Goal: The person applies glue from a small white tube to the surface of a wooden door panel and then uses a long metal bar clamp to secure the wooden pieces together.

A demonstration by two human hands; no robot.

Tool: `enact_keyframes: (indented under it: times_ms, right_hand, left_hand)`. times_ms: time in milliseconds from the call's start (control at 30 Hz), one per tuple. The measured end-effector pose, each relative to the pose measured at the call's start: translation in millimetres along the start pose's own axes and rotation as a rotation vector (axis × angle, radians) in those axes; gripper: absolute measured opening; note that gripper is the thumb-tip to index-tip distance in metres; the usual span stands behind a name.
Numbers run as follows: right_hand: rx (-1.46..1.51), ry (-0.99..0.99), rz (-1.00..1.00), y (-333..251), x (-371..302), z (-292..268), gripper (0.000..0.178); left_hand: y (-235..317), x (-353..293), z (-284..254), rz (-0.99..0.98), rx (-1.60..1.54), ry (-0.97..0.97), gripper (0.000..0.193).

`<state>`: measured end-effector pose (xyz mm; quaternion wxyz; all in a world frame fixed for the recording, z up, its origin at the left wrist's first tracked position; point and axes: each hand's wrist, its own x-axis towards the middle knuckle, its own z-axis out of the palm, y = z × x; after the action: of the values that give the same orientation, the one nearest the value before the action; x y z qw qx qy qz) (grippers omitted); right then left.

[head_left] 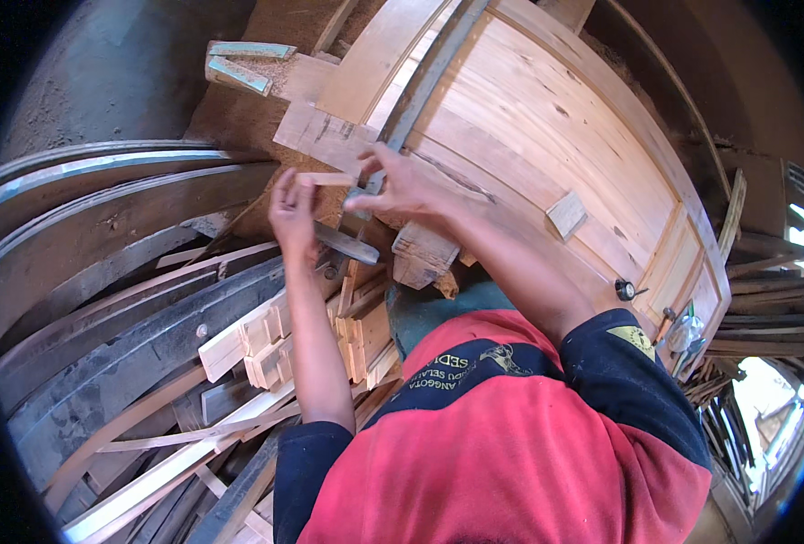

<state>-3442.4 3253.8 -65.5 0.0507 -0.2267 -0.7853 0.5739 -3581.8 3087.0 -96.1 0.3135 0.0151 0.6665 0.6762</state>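
A small, flat wooden block is pinched between the thumb and fingers of my left hand. Just right of it, my right hand curls in a C shape at the near end of a long grey metal bar clamp, thumb and fingers apart. That clamp lies across a large panelled wooden door with a curved edge. Below my hands, a dark metal piece sticks out beside a thick wooden beam end. A flat board projects from the door's left edge.
On the door lie a small wood block, a round black tape or gauge and a hammer. Stacked timber and notched wood pieces fill the left side. A turquoise-edged wooden piece sits at the far left.
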Motion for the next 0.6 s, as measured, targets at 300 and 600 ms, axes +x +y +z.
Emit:
enact_keyframes:
  times_ms: [300, 600]
  right_hand:
    - [-0.023, 0.224, 0.189, 71.5, -31.6, -38.6, 0.042]
    - [-0.151, 0.279, 0.112, 102.6, -49.5, -14.7, 0.032]
  left_hand:
    - [-71.5, 80.4, -42.2, -0.312, 0.085, -0.068, 0.051]
    - [-85.9, 100.7, -27.7, -0.56, 0.296, -0.458, 0.037]
